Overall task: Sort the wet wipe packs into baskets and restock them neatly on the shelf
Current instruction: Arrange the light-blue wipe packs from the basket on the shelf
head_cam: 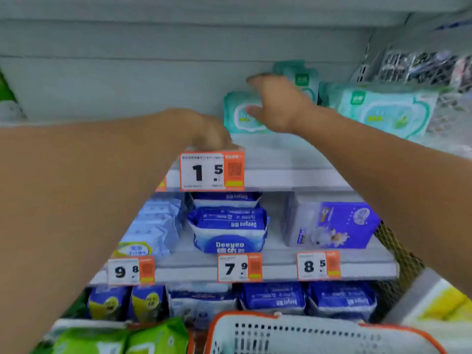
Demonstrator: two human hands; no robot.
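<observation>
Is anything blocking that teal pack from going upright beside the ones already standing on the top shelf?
Nothing visible does. The right hand is on the teal pack, the left hand is by its lower left corner, and the standing packs are just behind to the right. The shelf in front is bare.

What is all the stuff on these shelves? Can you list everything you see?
mint wet wipe packs: at least three, pale green, top shelf, right side
price tags: four clear ones, white and orange, on the shelf edges
blue Deeyeo packs: several, dark blue and white, middle and lower shelves
pale blue packs: a stack, light blue, middle shelf, left
purple box: one, purple and white, middle shelf, right
green packs: two or more, bright green, bottom left
basket: one, white with orange rim, bottom
left hand: at the top shelf edge; grip hidden
right hand: holding a mint pack
</observation>
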